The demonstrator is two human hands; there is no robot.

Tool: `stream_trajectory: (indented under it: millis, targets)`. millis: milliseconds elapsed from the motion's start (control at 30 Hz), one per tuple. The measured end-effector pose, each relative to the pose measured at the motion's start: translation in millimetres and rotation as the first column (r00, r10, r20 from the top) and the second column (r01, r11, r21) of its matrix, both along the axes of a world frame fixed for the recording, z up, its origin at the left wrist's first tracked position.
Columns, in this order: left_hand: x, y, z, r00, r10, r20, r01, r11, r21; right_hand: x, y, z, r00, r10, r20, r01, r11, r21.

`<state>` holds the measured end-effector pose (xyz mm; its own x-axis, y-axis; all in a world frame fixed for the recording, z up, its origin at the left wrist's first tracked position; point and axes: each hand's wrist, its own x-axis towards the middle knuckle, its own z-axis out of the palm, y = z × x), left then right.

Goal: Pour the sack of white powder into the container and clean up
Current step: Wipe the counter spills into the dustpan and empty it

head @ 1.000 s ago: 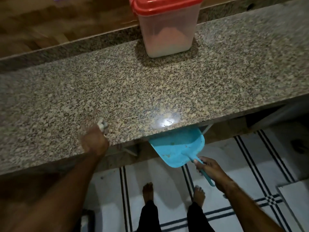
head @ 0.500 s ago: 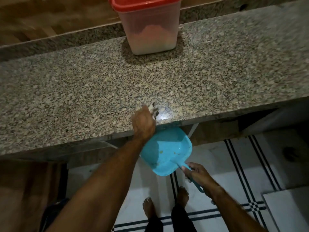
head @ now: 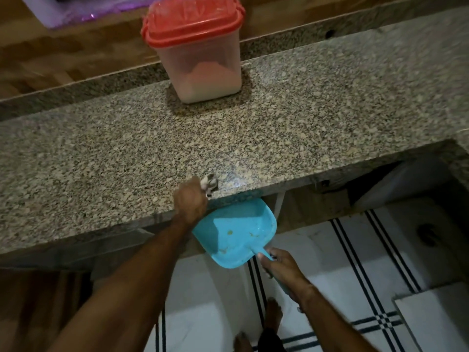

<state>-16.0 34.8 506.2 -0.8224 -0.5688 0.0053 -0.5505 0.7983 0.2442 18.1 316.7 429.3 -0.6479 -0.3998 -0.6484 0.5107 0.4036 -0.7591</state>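
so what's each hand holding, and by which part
The right hand grips the blue dustpan by its handle. The left hand clutches a cloth, bunched in its fist at the counter edge.

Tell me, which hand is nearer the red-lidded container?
Left. The left hand, gripping a cloth, is on the counter edge in front of the container; the right hand holds the dustpan below the counter.

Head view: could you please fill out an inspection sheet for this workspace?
Surface: speckled granite counter, glare near its edge.
Job's things: container, red lid on, part-filled with powder; blue dustpan below the counter edge, specks inside; cloth at the edge.
Clutter: nothing seen.
Hands: left hand grips cloth; right hand grips dustpan handle.
Cables: nothing seen.
Surroundings: striped white floor; wooden wall behind.
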Motion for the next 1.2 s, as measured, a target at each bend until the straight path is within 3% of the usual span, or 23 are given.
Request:
stream_trajectory:
  millis: [200,367,567,800,1000,1100,1200]
  targets:
    - [-6,-13,6,0.998,-0.020,-0.052,0.020,1.000,0.010,9,-4,2,1.000,-0.027,0.000,0.027,0.999,-0.028]
    - [-9,-3,-7,0.958,-0.243,-0.154,0.257,0.962,0.086,10,-4,-3,1.000,-0.028,-0.005,0.028,0.999,-0.034]
    - [1,3,-24,0.924,-0.370,0.093,0.379,0.919,-0.114,3,-14,-5,1.000,0.003,-0.013,-0.004,1.000,-0.025]
    - [-26,-3,-8,0.877,-0.412,0.248,0.427,0.904,-0.011,-7,-33,3,0.999,0.041,-0.028,-0.043,0.998,-0.052]
    - [7,18,-9,0.927,-0.375,0.008,0.374,0.926,0.044,-6,-38,7,1.000,0.011,-0.019,-0.012,0.999,-0.042]
    - [29,29,-17,0.918,-0.396,-0.025,0.395,0.918,-0.035,-1,-40,6,1.000,-0.007,-0.006,0.007,0.999,-0.037]
    - [27,7,-9,0.946,-0.316,-0.076,0.316,0.949,-0.012,0,-41,5,1.000,-0.023,-0.009,0.023,0.999,-0.026]
